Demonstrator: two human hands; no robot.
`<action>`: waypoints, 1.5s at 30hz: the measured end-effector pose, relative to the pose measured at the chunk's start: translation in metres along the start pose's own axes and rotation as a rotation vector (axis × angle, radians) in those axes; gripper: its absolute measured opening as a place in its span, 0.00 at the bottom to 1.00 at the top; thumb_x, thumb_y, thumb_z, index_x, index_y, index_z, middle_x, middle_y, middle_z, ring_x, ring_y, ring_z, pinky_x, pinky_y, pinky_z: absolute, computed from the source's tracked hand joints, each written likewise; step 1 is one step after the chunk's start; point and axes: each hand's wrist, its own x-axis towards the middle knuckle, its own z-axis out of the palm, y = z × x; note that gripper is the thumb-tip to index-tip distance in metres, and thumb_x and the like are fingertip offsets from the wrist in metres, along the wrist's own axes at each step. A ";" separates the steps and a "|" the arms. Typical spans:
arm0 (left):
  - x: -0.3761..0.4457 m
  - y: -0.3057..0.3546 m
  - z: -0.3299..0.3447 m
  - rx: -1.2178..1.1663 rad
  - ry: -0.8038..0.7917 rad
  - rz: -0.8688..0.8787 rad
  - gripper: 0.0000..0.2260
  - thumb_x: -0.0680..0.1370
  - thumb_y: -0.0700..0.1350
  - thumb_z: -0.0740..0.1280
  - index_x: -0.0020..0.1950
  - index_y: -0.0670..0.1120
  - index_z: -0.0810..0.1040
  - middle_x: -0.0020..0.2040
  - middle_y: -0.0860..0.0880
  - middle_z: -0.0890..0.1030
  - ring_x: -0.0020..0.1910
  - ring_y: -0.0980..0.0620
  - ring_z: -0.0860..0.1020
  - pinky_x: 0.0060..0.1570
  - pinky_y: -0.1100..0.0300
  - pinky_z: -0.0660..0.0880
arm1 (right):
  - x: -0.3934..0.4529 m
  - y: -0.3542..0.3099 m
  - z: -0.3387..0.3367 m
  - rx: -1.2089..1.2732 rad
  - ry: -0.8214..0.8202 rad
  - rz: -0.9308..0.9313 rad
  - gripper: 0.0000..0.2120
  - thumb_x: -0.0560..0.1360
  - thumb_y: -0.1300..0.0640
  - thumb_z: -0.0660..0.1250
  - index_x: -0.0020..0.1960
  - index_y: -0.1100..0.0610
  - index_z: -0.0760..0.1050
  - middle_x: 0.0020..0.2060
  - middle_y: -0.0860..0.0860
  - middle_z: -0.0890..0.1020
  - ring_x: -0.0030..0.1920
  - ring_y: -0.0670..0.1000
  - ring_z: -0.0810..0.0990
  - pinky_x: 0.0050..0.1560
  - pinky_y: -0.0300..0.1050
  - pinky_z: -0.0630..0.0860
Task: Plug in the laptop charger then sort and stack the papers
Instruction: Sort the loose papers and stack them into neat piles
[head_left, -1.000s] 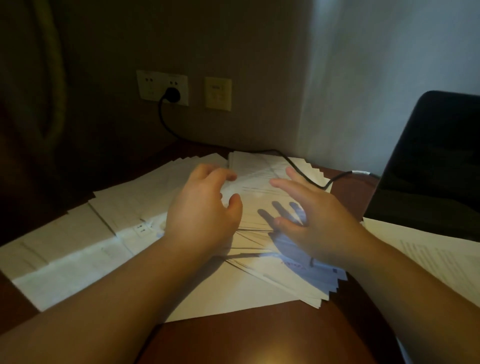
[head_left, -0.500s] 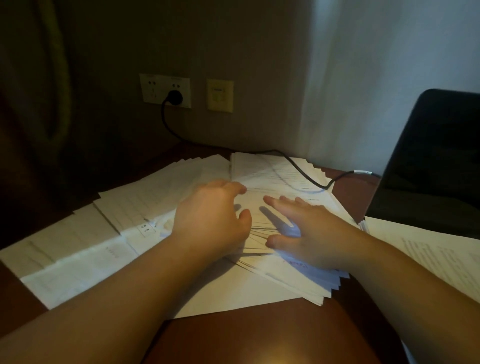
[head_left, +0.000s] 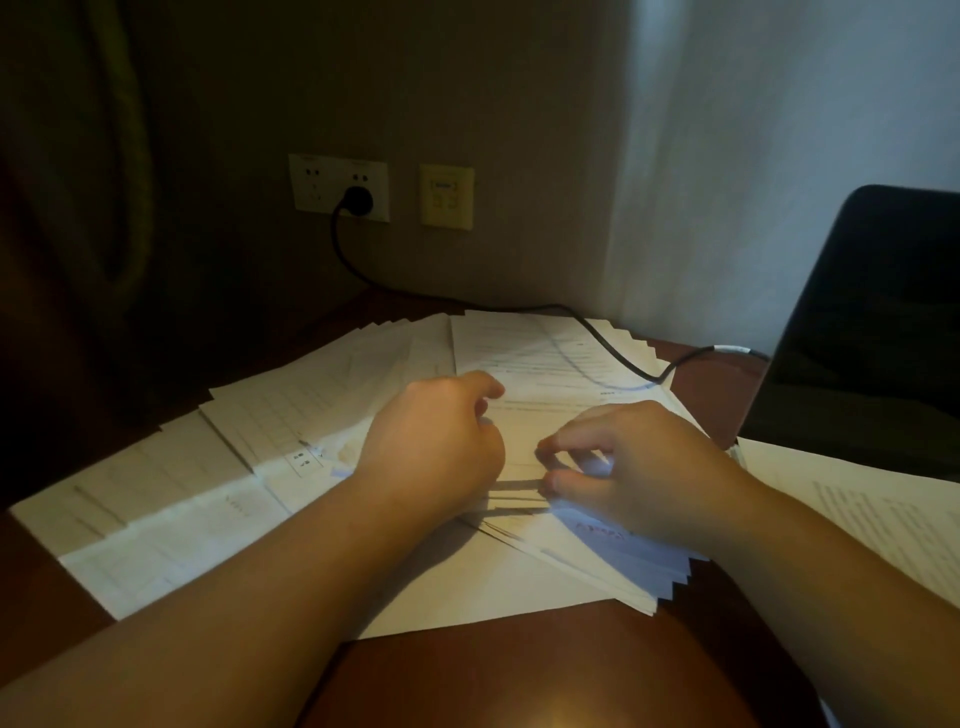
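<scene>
Since 0.5 s ago, right hand (head_left: 639, 467) curled its flat fingers, pinching fanned white paper sheets (head_left: 545, 374) (thumb underneath); left hand (head_left: 436, 436), loosely curled, rests beside it.

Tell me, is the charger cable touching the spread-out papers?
Touching. The head view shows the black charger cable lying across the far corner of the fanned papers, with no gap visible.

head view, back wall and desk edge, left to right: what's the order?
white double socket → black plug → yellowish wall plate → cable's silver end → black laptop.
</scene>
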 end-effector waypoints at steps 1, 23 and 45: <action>0.000 0.001 -0.003 -0.021 0.020 0.005 0.22 0.79 0.42 0.64 0.70 0.60 0.72 0.64 0.56 0.78 0.54 0.55 0.78 0.50 0.59 0.81 | 0.000 0.000 0.000 0.003 0.014 -0.011 0.09 0.76 0.43 0.66 0.54 0.42 0.82 0.45 0.43 0.82 0.46 0.45 0.77 0.48 0.50 0.79; -0.006 0.007 -0.004 0.284 -0.145 0.122 0.20 0.78 0.59 0.68 0.69 0.57 0.76 0.66 0.56 0.78 0.59 0.53 0.78 0.58 0.57 0.76 | 0.001 0.008 0.002 0.185 0.590 0.006 0.11 0.79 0.62 0.66 0.57 0.52 0.82 0.50 0.45 0.82 0.43 0.41 0.78 0.43 0.30 0.73; -0.003 0.008 -0.009 0.011 0.255 0.166 0.21 0.76 0.53 0.73 0.67 0.57 0.71 0.61 0.57 0.76 0.53 0.57 0.76 0.51 0.57 0.79 | -0.001 0.002 -0.003 0.003 0.312 -0.009 0.10 0.79 0.60 0.66 0.57 0.51 0.81 0.49 0.48 0.82 0.49 0.49 0.78 0.49 0.44 0.76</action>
